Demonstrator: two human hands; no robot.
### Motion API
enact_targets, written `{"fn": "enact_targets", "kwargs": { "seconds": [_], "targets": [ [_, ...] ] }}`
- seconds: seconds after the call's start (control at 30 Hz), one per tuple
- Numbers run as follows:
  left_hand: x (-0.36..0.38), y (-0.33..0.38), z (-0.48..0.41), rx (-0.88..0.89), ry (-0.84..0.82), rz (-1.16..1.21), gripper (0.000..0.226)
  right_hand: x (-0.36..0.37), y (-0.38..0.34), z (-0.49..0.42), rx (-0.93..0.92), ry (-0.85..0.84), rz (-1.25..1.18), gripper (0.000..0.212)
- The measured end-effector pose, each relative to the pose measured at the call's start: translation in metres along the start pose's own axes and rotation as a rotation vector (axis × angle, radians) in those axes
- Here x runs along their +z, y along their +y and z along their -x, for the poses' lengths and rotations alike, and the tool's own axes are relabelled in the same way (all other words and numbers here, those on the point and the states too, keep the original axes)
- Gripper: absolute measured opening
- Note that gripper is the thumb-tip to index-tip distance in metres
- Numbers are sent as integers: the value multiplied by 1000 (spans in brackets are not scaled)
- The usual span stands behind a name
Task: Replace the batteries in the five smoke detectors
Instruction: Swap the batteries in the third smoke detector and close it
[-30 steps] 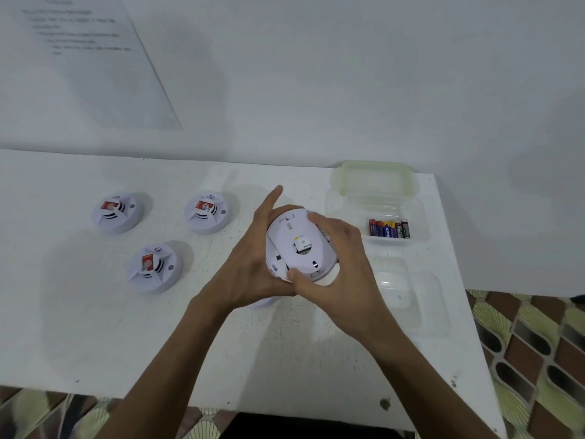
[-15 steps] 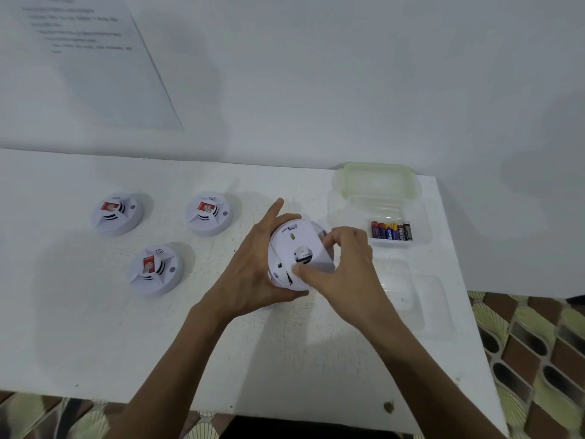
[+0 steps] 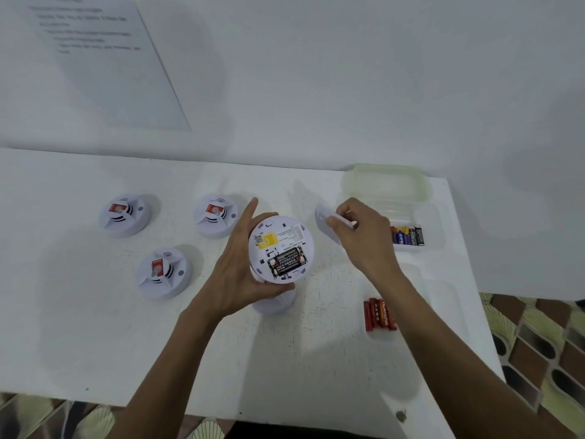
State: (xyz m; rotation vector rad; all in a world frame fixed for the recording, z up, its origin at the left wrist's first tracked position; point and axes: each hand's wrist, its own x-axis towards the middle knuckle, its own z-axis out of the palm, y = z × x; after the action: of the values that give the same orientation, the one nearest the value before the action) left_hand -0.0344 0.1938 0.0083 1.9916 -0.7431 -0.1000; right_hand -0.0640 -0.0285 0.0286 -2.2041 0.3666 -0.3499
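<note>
Gripping the upturned smoke detector (image 3: 281, 248) at the centre of the frame, the left hand (image 3: 243, 270) has its thumb curled under the near rim and its fingers wrapped round the far side, holding it clear of the white table (image 3: 95, 343). The back of the unit faces the camera, and the battery bay is open, with two black batteries (image 3: 286, 263) seated side by side below a yellow label. Just to the right, the right hand (image 3: 364, 239) pinches a thin white cover plate (image 3: 327, 224) between thumb and fingertips, tilted on edge and apart from the detector. Three more detectors sit face up on the left half of the table: one at far left (image 3: 125, 215), one beside the left fingers (image 3: 216, 215), one nearer the front (image 3: 164, 273). Peeking out beneath the held unit is another detector (image 3: 273, 302), mostly hidden by the left hand. At the right edge of the table, a clear plastic box (image 3: 427, 217) holds a row of mixed batteries (image 3: 406, 236), partly behind the right hand. Down at lower right, a cluster of red batteries (image 3: 379, 315) lies just beside the right forearm. Up in the upper left, a printed sheet (image 3: 104, 58) hangs on the wall, its text too blurred to read.
</note>
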Motion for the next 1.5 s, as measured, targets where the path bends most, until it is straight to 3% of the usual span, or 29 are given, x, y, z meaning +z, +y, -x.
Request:
{"fn": "enact_targets", "kwargs": {
  "seconds": [0.17,0.3,0.43,0.53,0.73,0.83,1.2,1.5],
  "targets": [
    [-6,13,-5,-9,24,56,105,39,26,-12,-225,-95,529,16],
    [-7,18,-9,-10,25,56,105,51,33,-9,-334,-206,633,48],
    [-5,17,-10,3,32,51,104,60,49,-11,-315,-323,683,16],
    [-4,14,-10,6,20,39,104,54,46,-9,-216,-394,559,20],
    [-5,13,-11,-9,28,9,110,9,-17,28,58,-75,-140,5],
    [-4,13,-11,-1,32,19,114,-3,-44,56,65,-85,-321,11],
    [4,25,-14,44,48,-117,112,13,-51,74,122,30,-270,8],
    [5,27,-16,94,69,-200,113,8,-52,71,232,-65,-336,13]
  ]
}}
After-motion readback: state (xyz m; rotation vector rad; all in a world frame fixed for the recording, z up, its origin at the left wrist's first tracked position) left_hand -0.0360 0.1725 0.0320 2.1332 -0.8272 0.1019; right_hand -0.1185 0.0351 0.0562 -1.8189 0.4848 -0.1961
